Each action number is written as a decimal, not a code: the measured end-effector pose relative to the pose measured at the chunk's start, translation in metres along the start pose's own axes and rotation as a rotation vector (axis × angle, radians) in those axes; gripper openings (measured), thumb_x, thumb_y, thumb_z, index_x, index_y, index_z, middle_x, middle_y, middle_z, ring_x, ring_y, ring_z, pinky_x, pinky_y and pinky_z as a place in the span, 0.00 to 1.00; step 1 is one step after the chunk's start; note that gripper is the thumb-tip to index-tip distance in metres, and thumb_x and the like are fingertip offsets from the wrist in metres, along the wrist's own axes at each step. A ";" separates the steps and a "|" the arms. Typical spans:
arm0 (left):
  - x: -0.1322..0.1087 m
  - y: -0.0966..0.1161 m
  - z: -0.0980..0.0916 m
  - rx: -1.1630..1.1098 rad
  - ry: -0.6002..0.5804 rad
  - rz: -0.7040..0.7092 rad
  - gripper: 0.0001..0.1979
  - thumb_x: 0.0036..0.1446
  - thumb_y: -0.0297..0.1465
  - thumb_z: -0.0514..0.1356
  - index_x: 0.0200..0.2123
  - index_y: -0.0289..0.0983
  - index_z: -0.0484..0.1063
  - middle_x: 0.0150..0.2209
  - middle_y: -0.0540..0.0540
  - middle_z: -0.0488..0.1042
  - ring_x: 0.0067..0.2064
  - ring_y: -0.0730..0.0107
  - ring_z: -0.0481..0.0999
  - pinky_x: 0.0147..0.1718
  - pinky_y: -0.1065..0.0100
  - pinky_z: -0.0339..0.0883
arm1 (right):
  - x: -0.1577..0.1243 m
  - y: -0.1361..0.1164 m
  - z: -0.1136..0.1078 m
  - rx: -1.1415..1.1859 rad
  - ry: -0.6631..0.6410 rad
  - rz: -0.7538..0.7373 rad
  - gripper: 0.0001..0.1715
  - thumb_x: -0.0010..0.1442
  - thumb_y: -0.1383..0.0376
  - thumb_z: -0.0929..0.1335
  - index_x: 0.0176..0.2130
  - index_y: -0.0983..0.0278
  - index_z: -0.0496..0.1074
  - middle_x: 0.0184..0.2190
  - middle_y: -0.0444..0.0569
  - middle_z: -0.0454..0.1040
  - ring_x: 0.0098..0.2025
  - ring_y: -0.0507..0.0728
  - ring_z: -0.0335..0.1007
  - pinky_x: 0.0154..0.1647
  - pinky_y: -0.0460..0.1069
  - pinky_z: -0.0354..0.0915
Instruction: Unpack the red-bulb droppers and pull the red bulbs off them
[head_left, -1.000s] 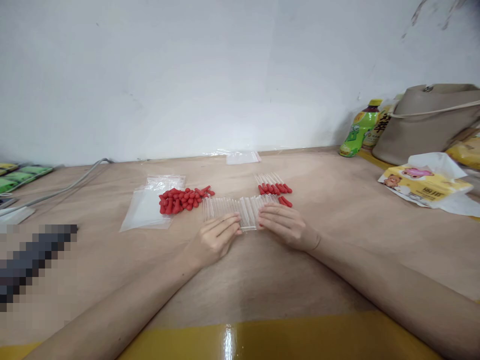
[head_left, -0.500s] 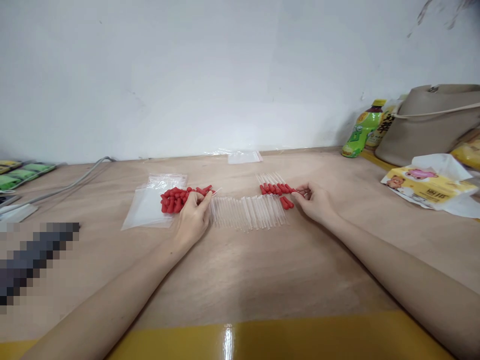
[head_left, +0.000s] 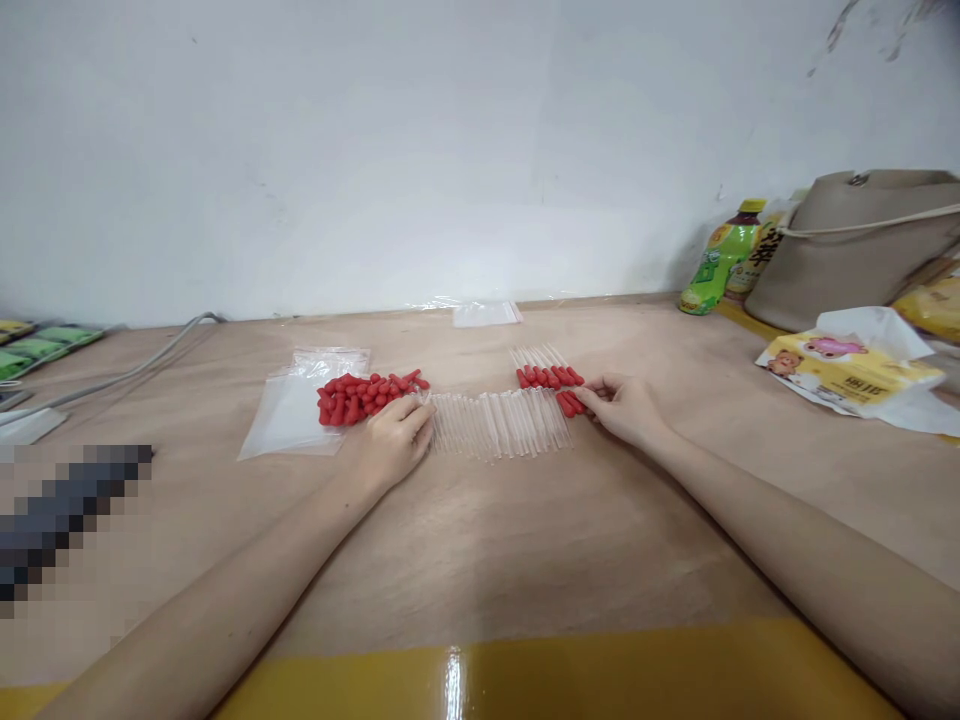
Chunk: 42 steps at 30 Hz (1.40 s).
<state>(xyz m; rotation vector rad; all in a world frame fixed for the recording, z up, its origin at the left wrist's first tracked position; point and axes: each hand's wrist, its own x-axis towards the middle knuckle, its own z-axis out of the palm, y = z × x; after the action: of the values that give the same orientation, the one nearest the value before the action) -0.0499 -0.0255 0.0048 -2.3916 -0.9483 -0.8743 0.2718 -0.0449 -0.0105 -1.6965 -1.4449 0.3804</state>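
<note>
A row of clear glass dropper tubes (head_left: 495,425) lies side by side in the middle of the table. My left hand (head_left: 399,435) is closed in a pinch at the left end of this row, on a tube mostly hidden by the fingers. Just behind that hand is a heap of red rubber bulbs (head_left: 349,398), partly on clear plastic bags (head_left: 274,420). My right hand (head_left: 624,408) pinches at the loose red bulbs (head_left: 568,404) by the row's right end. Behind them lie several droppers with red bulbs fitted (head_left: 547,376), tips pointing to the wall.
A small zip bag (head_left: 487,314) lies by the wall. At the right stand a green drink bottle (head_left: 721,260), a beige bag (head_left: 847,250) and a yellow tissue pack (head_left: 851,365). A grey cable (head_left: 157,362) and green packets (head_left: 49,348) are at the left.
My left hand has lowered from beside the bulb heap to the tubes' left end; the tube it held up no longer shows clearly. My right hand has moved from the fitted droppers to the loose bulbs.
</note>
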 end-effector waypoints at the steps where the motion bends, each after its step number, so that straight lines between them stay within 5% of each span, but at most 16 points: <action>1: 0.001 0.002 -0.001 -0.015 0.016 -0.007 0.08 0.56 0.29 0.53 0.34 0.36 0.72 0.30 0.46 0.71 0.32 0.71 0.72 0.32 0.71 0.69 | -0.001 -0.001 0.000 0.003 -0.003 0.000 0.14 0.49 0.58 0.65 0.28 0.66 0.74 0.23 0.48 0.75 0.24 0.53 0.69 0.23 0.46 0.61; 8: 0.005 0.013 -0.013 -0.115 0.054 0.010 0.11 0.52 0.35 0.57 0.35 0.34 0.72 0.33 0.42 0.73 0.35 0.65 0.71 0.34 0.65 0.69 | -0.001 -0.002 -0.004 -0.049 0.005 -0.041 0.14 0.50 0.60 0.64 0.28 0.65 0.76 0.25 0.48 0.76 0.26 0.54 0.69 0.27 0.47 0.62; 15: 0.005 0.010 -0.018 -0.155 -0.174 0.014 0.17 0.54 0.39 0.55 0.44 0.38 0.72 0.49 0.42 0.70 0.53 0.54 0.65 0.49 0.50 0.61 | 0.012 0.006 -0.003 -0.100 0.111 0.053 0.19 0.50 0.55 0.65 0.35 0.65 0.76 0.25 0.49 0.75 0.27 0.55 0.70 0.25 0.46 0.61; 21: 0.002 0.001 -0.017 -0.259 -0.398 0.011 0.21 0.58 0.40 0.51 0.50 0.36 0.67 0.50 0.43 0.70 0.54 0.61 0.66 0.59 0.50 0.47 | 0.018 0.005 0.001 -0.198 0.023 0.098 0.22 0.51 0.53 0.64 0.39 0.63 0.76 0.35 0.50 0.77 0.36 0.58 0.72 0.34 0.48 0.63; 29: -0.007 -0.013 -0.016 -0.304 -0.337 0.096 0.18 0.57 0.36 0.53 0.50 0.38 0.67 0.49 0.45 0.71 0.52 0.66 0.68 0.59 0.52 0.49 | 0.019 -0.001 0.004 -0.191 0.059 0.171 0.14 0.50 0.61 0.65 0.34 0.62 0.77 0.28 0.49 0.77 0.31 0.57 0.72 0.30 0.48 0.61; 35: -0.006 -0.013 -0.014 -0.250 -0.191 0.112 0.16 0.57 0.33 0.53 0.49 0.39 0.67 0.51 0.45 0.69 0.57 0.62 0.61 0.58 0.53 0.52 | 0.021 0.006 0.005 -0.109 0.190 0.175 0.19 0.52 0.56 0.63 0.37 0.65 0.75 0.27 0.50 0.75 0.29 0.56 0.69 0.28 0.48 0.61; 38: -0.005 -0.011 -0.012 -0.209 -0.108 0.101 0.17 0.57 0.31 0.54 0.50 0.39 0.66 0.52 0.45 0.68 0.58 0.61 0.60 0.57 0.53 0.53 | 0.013 0.001 0.004 -0.048 0.292 -0.009 0.18 0.53 0.57 0.63 0.37 0.66 0.74 0.28 0.50 0.73 0.29 0.55 0.67 0.30 0.48 0.61; 42: -0.001 -0.001 -0.013 -0.131 0.031 0.091 0.22 0.57 0.28 0.54 0.55 0.39 0.60 0.55 0.43 0.63 0.59 0.59 0.57 0.56 0.51 0.54 | -0.011 -0.019 0.005 -0.038 0.225 -0.554 0.11 0.54 0.61 0.64 0.34 0.64 0.73 0.28 0.48 0.71 0.33 0.55 0.64 0.36 0.50 0.59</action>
<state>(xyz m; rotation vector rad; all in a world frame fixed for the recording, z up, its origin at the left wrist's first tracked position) -0.0567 -0.0324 0.0132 -2.5018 -0.7858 -0.9631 0.2528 -0.0532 -0.0024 -1.2468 -1.6763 -0.1385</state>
